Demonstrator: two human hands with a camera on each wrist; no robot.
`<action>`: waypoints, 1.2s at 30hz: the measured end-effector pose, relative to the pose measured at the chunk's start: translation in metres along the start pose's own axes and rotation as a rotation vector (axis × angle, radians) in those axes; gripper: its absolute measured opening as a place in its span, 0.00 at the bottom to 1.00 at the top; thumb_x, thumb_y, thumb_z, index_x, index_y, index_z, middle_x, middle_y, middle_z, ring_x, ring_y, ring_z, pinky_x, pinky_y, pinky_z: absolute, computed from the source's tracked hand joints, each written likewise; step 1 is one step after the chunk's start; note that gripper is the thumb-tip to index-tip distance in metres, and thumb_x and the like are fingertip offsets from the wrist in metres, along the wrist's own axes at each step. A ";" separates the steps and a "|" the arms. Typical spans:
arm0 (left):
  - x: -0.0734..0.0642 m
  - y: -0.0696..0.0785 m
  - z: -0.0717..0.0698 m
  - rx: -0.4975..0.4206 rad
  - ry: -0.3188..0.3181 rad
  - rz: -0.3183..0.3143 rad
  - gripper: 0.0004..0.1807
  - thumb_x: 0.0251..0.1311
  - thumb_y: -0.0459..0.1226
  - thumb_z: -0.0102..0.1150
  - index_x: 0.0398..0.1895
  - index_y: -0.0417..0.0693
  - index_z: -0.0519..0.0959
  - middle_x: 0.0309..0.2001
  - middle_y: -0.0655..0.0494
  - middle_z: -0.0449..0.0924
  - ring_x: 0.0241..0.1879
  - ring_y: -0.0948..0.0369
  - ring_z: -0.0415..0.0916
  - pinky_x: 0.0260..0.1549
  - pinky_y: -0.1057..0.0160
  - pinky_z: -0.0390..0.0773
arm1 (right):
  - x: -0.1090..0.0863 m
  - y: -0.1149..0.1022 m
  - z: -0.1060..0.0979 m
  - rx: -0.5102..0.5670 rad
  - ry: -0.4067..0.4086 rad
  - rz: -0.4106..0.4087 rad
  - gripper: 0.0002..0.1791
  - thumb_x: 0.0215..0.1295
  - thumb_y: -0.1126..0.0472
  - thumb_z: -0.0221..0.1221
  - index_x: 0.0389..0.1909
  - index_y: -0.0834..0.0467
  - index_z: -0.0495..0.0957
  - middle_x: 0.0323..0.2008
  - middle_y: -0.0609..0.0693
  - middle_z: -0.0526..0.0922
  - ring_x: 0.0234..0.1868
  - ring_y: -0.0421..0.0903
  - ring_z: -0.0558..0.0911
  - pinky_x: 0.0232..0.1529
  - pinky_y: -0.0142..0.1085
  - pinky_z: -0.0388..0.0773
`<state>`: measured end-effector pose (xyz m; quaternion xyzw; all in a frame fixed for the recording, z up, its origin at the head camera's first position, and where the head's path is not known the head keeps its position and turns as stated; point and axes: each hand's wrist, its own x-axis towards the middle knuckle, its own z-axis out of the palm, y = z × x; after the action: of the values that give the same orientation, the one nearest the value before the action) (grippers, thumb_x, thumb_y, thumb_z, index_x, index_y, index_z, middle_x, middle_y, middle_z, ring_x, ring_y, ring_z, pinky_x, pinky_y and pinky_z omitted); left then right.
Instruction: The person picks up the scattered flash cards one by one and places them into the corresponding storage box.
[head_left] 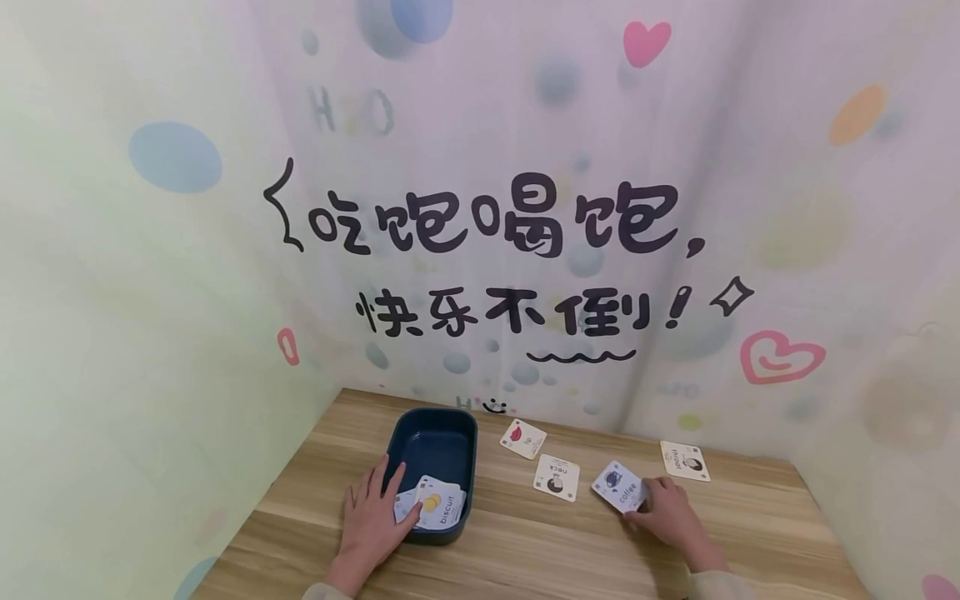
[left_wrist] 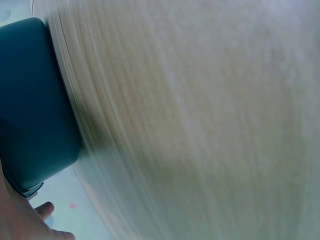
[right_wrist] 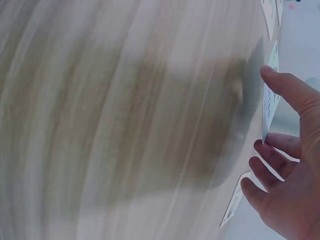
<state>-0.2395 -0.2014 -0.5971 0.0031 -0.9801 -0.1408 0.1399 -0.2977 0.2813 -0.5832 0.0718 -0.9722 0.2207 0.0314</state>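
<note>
My left hand [head_left: 372, 518] lies along the left rim of a dark blue box [head_left: 470, 425], its fingers spread and fairly straight. Its thumb reaches over the biscuit card [head_left: 447, 498], which lies on other cards inside; whether it touches the card I cannot tell. In the left wrist view the box's outer side [left_wrist: 37, 100] shows beside the fingers. A coffee card [head_left: 617, 486] is pinched at its right edge by my right hand [head_left: 672, 512]. The right wrist view has that card [right_wrist: 270, 97] nearly edge-on between thumb and index finger, tilted above its shadow.
Near the box lie a lip card [head_left: 527, 440] and a neck card [head_left: 557, 477]. A throat card [head_left: 684, 460] lies beyond the right hand. The wooden tabletop [head_left: 525, 550] ends at a printed curtain [head_left: 480, 125] behind, with more curtain at both sides.
</note>
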 end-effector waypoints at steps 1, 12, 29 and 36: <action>0.000 0.000 0.000 0.002 0.002 0.001 0.41 0.59 0.61 0.59 0.73 0.54 0.67 0.76 0.43 0.58 0.72 0.39 0.59 0.65 0.26 0.56 | 0.001 -0.001 0.000 -0.001 0.003 -0.004 0.45 0.45 0.50 0.76 0.57 0.77 0.72 0.52 0.72 0.75 0.53 0.69 0.75 0.56 0.63 0.72; 0.000 -0.001 0.002 0.016 -0.009 -0.005 0.41 0.59 0.62 0.58 0.73 0.55 0.67 0.76 0.44 0.58 0.73 0.40 0.58 0.66 0.25 0.54 | 0.010 -0.028 0.006 0.031 -0.001 -0.037 0.46 0.43 0.50 0.77 0.59 0.74 0.72 0.54 0.70 0.75 0.54 0.67 0.75 0.58 0.62 0.73; 0.000 0.000 0.001 0.012 0.004 -0.001 0.41 0.58 0.61 0.59 0.72 0.54 0.68 0.76 0.43 0.59 0.72 0.40 0.58 0.65 0.25 0.54 | 0.020 -0.088 0.017 0.093 0.036 -0.111 0.44 0.40 0.52 0.78 0.57 0.72 0.75 0.52 0.66 0.77 0.54 0.64 0.76 0.59 0.59 0.74; 0.000 0.000 0.001 0.007 -0.002 -0.006 0.40 0.59 0.61 0.59 0.72 0.54 0.67 0.76 0.44 0.58 0.73 0.40 0.58 0.65 0.25 0.54 | 0.026 -0.114 0.023 0.100 0.039 -0.175 0.42 0.41 0.52 0.78 0.56 0.71 0.76 0.51 0.64 0.79 0.54 0.62 0.77 0.58 0.55 0.75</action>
<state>-0.2395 -0.2011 -0.5979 0.0065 -0.9807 -0.1377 0.1384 -0.3061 0.1663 -0.5526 0.1537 -0.9491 0.2667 0.0660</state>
